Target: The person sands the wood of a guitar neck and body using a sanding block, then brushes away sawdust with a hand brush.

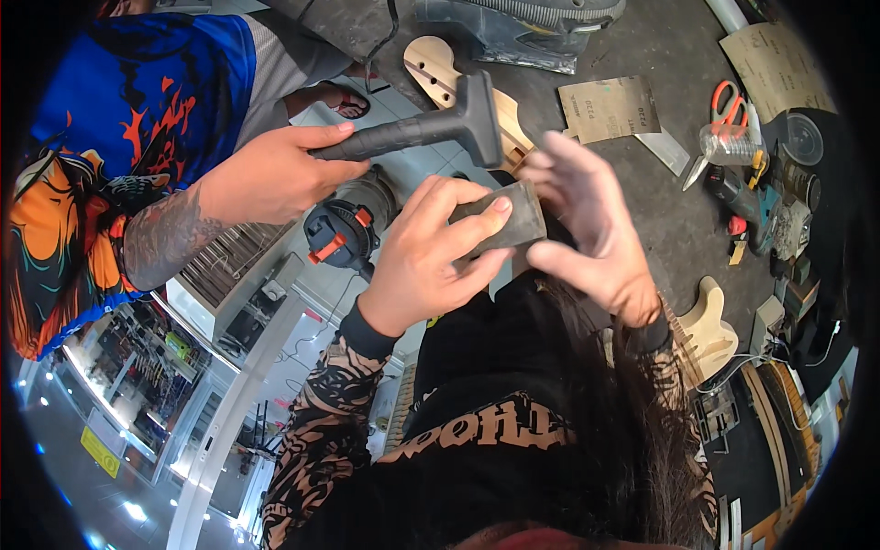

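Note:
My left hand (423, 252) is closed around a grey, rectangular sanding block (515, 223), thumb and fingers along its sides. Beside the block's right end is my right hand (596, 220), its fingers apart and partly blurred; nothing shows in it. Whether its fingertips touch the block I cannot tell. Just above my hands, another person's hand (293, 165) reaches in from the left, gripping a black vacuum nozzle (477, 119) by its tube. Behind the nozzle lies a pale wooden guitar neck (431, 69) with holes in its headstock, partly covered.
On the dark workbench (674, 41) lie a brown sandpaper sheet (610, 108), orange-handled scissors (729, 105) and a teal power tool (747, 202). A pale wooden guitar body (713, 328) is at my right. A vacuum cleaner (344, 225) stands on the floor, left of my hands.

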`<state>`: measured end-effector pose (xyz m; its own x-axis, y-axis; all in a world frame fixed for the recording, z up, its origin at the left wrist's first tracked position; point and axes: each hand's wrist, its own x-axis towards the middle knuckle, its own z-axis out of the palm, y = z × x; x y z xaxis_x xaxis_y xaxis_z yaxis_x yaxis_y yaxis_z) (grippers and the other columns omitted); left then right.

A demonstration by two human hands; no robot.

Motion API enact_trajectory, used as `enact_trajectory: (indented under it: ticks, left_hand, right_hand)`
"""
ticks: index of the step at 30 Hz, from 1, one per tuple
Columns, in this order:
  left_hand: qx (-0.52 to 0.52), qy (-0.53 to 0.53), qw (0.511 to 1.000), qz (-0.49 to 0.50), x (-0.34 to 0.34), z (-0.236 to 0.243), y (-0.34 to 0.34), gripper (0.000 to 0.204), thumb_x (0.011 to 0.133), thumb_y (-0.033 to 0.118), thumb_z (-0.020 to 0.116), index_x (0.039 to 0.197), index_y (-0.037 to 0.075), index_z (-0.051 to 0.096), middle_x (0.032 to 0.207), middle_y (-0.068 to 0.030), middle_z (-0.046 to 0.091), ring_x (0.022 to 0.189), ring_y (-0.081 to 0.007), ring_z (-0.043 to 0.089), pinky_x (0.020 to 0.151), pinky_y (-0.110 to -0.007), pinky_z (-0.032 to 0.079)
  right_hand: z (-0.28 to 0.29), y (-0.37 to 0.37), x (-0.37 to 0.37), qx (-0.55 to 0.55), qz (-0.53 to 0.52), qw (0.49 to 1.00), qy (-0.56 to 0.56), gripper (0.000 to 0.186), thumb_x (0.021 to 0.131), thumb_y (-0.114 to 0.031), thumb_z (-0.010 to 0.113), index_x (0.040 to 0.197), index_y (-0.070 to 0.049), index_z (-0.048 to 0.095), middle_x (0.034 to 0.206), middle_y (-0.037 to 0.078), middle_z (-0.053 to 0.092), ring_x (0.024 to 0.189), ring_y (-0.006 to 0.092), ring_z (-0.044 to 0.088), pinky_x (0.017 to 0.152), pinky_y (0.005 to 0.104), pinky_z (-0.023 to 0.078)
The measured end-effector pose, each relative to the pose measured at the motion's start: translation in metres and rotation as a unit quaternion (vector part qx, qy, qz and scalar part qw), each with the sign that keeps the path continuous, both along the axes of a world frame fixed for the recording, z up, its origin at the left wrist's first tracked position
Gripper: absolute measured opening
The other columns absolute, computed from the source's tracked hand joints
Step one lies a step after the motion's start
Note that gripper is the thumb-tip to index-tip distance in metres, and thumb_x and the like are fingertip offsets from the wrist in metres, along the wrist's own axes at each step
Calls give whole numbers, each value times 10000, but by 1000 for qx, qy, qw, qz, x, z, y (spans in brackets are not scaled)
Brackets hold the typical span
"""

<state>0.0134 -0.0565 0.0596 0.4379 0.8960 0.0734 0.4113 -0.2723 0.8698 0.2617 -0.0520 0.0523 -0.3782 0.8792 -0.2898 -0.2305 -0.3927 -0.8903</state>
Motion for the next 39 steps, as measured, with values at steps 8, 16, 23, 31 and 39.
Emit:
enact_trajectory:
  ticks: [8,16,23,31,39]
  left_hand:
    - [68,58,991,100,10,-19,3,502,829,75,925,1305,40,770,1198,-146,688,1020,-340,644,877,-441,537]
    - [106,104,978,148,10,-36,11,495,871,115,907,1347,69,779,1197,-147,669,1025,-361,615,878,-464,520]
    - [229,149,954,120,13,-83,64,456,883,141,881,1327,90,789,1182,-157,650,1073,-385,601,914,-504,511]
    - [207,93,966,128,21,-86,66,351,857,138,885,1197,82,818,1079,-136,627,1027,-368,591,888,-501,502]
    - [203,86,966,137,18,-83,74,360,868,114,873,1222,74,817,1042,-124,629,1007,-341,604,890,-464,489]
  right_hand:
    - [-18,-5,17,169,35,894,-414,790,910,-289,884,1573,-23,545,1438,212,633,1379,420,583,1169,502,483]
    - [-33,-11,2,256,84,780,-565,750,906,-273,865,1569,-79,571,1436,146,649,1359,387,591,1158,508,471]
    - [-41,-13,6,274,73,762,-582,761,914,-296,868,1580,-93,560,1434,143,644,1346,391,598,1149,512,476]
    - [-48,-14,6,279,75,753,-592,804,881,-277,903,1581,-87,558,1424,153,641,1340,398,602,1145,524,478]
    - [-45,-15,5,281,77,748,-597,810,875,-258,909,1581,-81,556,1440,162,640,1352,402,601,1156,531,475]
